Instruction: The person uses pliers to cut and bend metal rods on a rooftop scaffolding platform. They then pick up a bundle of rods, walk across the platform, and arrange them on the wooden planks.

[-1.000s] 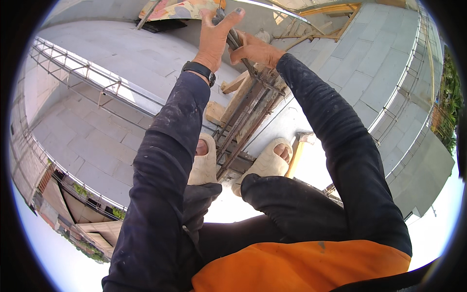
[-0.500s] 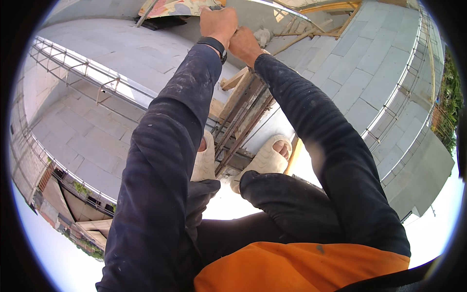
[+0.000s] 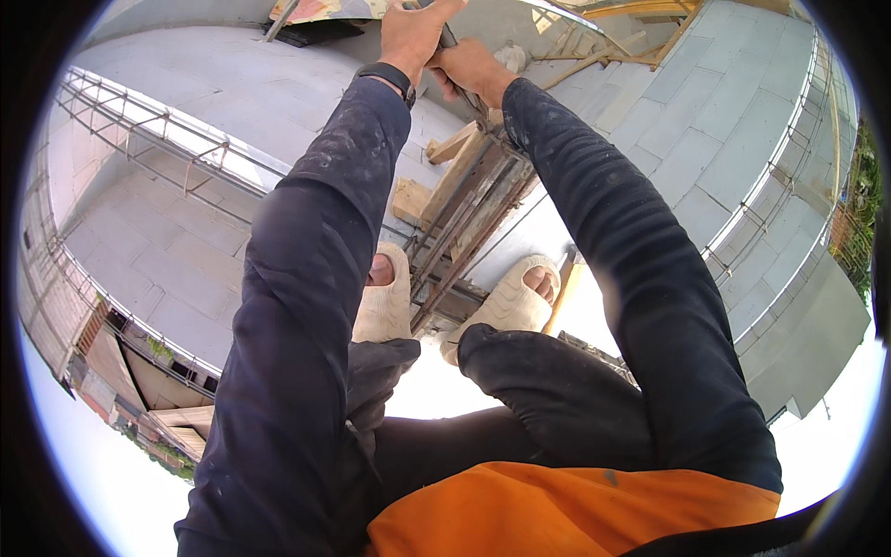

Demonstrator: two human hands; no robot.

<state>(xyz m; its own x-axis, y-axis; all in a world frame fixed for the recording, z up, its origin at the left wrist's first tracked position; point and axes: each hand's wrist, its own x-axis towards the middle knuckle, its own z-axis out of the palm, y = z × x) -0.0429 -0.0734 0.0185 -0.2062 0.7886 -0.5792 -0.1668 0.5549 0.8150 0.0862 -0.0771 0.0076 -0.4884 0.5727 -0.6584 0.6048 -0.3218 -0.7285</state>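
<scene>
At the top of the view, my left hand (image 3: pixel 411 39), with a dark band on its wrist, is closed around a dark bar (image 3: pixel 447 35). My right hand (image 3: pixel 471 67) sits just below and to the right, its fingers curled at the same bar. The bar runs up out of the picture; its lower end lies near the right hand, above a narrow trough of boards and rusty steel bars (image 3: pixel 473 213). Whether the bar joins that steel I cannot tell. My feet in cream slides (image 3: pixel 382 306) straddle the trough.
Timber blocks (image 3: pixel 411 200) lie beside the trough. A long rebar cage (image 3: pixel 176 153) crosses the grey panel deck (image 3: pixel 139 223) on the left, and another cage (image 3: pixel 752 223) curves along the right. Wooden pieces (image 3: pixel 673 37) lie at the far right. Patterned cloth (image 3: pixel 339 9) shows at the top.
Both hands have shifted slightly, the left one up and leftward, the right one a little rightward. The dark bar between them shows more now. My view has tilted a little.
</scene>
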